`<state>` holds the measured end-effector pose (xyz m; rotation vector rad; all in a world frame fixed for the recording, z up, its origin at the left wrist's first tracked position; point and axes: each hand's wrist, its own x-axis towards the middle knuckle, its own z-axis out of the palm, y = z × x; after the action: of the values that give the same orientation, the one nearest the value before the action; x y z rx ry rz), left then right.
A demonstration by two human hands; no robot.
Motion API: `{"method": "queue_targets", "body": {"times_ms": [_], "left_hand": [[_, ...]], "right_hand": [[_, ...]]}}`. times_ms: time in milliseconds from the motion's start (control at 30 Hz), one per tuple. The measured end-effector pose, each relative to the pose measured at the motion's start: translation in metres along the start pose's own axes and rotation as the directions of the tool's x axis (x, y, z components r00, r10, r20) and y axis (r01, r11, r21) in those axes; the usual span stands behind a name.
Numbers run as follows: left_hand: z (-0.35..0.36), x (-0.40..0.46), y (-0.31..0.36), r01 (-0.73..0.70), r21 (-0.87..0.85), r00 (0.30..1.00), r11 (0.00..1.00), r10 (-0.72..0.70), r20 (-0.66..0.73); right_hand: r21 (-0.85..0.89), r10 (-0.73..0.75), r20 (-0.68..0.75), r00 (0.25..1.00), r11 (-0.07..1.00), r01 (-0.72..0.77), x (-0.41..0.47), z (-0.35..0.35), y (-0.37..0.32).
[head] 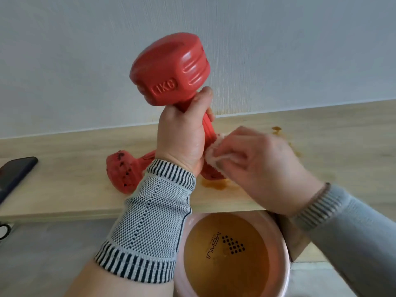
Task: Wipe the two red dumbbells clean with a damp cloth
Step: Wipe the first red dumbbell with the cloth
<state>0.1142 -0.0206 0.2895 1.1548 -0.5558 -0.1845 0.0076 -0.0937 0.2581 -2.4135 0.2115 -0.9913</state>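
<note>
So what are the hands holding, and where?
The left hand grips the raised dumbbell by its handle; the right hand pinches the cloth against the handle's lower part.

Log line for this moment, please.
left hand: holds raised dumbbell by handle | right hand: cloth on lower handle | second dumbbell: on table, specked

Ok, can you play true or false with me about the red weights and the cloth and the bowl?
1. The left hand holds a red dumbbell up by its handle. True.
2. The right hand is empty. False: it presses a cloth on the handle.
3. The other dumbbell on the shelf looks spotless. False: it has dark specks.
4. The pink bowl holds brownish water. True.
5. The raised dumbbell says 5KG. False: 1KG.
</note>
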Motion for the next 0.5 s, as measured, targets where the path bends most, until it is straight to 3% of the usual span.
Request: {"method": "queue_targets", "body": {"times_ms": [67,233,367,500], "left_hand": [[0.001,-0.002,-0.001,0.008,0.009,1.000,1.000,-0.009,0.013],[0.001,-0.004,-0.003,-0.043,0.025,0.998,0.999,0.041,0.050],[-0.002,0.000,-0.007,-0.038,0.057,0.999,0.998,0.037,0.029],[-0.006,-0.001,-0.010,-0.017,0.005,0.998,1.000,0.017,0.059]], "right_hand": [[-0.076,-0.069,0.030,0.997,0.995,0.071,-0.002,0.006,0.004],[-0.040,0.132,-0.065,0.989,0.990,-0.134,0.009,-0.007,0.021],[-0.033,-0.042,0.045,0.998,0.999,0.044,0.002,-0.001,0.009],[0.008,0.031,0.070,0.997,0.999,-0.031,0.005,-0.003,0.014]]}}
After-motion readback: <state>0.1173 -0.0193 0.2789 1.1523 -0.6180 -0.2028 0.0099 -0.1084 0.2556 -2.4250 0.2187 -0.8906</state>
